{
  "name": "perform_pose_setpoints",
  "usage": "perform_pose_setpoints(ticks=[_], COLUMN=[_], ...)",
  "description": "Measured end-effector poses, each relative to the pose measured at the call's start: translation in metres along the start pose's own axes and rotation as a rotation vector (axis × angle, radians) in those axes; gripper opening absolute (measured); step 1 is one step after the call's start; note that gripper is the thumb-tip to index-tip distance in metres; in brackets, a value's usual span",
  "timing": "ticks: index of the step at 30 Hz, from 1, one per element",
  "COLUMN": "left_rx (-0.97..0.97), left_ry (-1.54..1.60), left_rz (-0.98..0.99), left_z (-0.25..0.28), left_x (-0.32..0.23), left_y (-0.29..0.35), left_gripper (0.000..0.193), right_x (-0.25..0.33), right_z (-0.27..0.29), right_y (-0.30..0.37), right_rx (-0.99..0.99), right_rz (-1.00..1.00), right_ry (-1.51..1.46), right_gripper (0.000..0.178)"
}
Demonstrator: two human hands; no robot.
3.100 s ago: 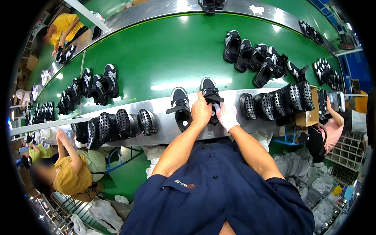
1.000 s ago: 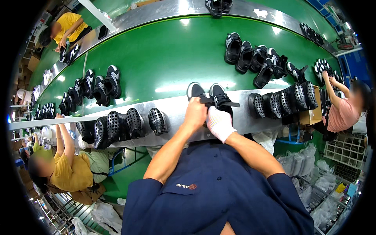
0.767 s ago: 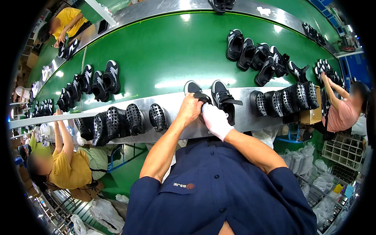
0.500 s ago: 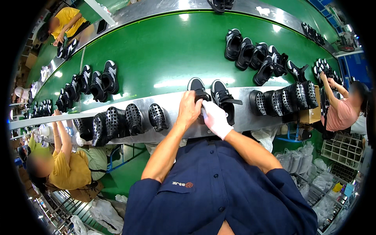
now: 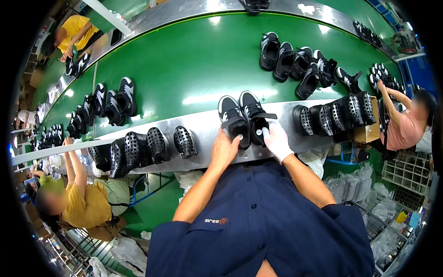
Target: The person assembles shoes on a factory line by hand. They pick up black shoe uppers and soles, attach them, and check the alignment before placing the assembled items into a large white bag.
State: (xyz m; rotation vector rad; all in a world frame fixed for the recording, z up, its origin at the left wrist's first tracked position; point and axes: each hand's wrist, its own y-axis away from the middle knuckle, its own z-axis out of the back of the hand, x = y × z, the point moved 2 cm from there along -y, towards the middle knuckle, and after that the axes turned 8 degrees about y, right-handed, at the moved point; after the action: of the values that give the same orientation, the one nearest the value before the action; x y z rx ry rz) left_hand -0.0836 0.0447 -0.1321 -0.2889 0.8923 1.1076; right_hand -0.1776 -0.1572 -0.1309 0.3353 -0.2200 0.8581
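Note:
Two black sneakers with white-grey toes and straps stand side by side on the metal ledge before me, toes pointing away. My bare left hand (image 5: 225, 150) grips the left sneaker (image 5: 229, 108) at its heel, the thumb inside the opening. Around the heel of the right sneaker (image 5: 249, 102) closes my right hand (image 5: 278, 142), which wears a white glove, its thumb also at the opening. A pale round spot shows inside each shoe near the thumbs. The sneakers touch or nearly touch each other.
Black perforated shoe-shaped forms line the metal ledge (image 5: 207, 134) at left (image 5: 157, 145) and right (image 5: 338, 117). More sneakers stand on the green belt (image 5: 170, 69) at left (image 5: 125, 98) and right (image 5: 284, 62). People work on both sides. A cardboard box (image 5: 367, 132) sits at right.
My hands have parted from the left sneaker; the right hand has moved to the right sneaker. The two sneakers stand closer together, and the right one's strap lies across it instead of sticking out.

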Motion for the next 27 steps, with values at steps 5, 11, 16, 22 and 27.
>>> perform_pose_setpoints(ticks=[5, 11, 16, 22, 27], left_rx=[0.118, 0.43, 0.173, -0.144, 0.042], left_ry=[-0.073, -0.38, -0.382, -0.681, -0.772], left_rz=[-0.48, -0.219, -0.28, -0.223, -0.252], left_z=[0.027, -0.032, 0.02, 0.16, 0.129], left_x=[-0.038, -0.062, -0.045, 0.071, -0.024], left_y=[0.033, 0.002, -0.065, -0.183, -0.212], left_gripper=[0.063, 0.052, 0.039, 0.04, 0.05], right_x=[-0.01, 0.001, -0.017, -0.049, -0.092], right_z=[-0.002, 0.006, 0.068, 0.12, 0.095], right_y=[0.021, 0.008, -0.025, -0.13, -0.184], right_rx=[-0.045, 0.096, -0.018, -0.08, -0.06], right_rz=[0.005, 0.05, -0.059, -0.254, -0.227], right_ry=[-0.003, -0.244, -0.249, 0.21, 0.528], right_gripper=[0.027, 0.033, 0.032, 0.049, 0.032])
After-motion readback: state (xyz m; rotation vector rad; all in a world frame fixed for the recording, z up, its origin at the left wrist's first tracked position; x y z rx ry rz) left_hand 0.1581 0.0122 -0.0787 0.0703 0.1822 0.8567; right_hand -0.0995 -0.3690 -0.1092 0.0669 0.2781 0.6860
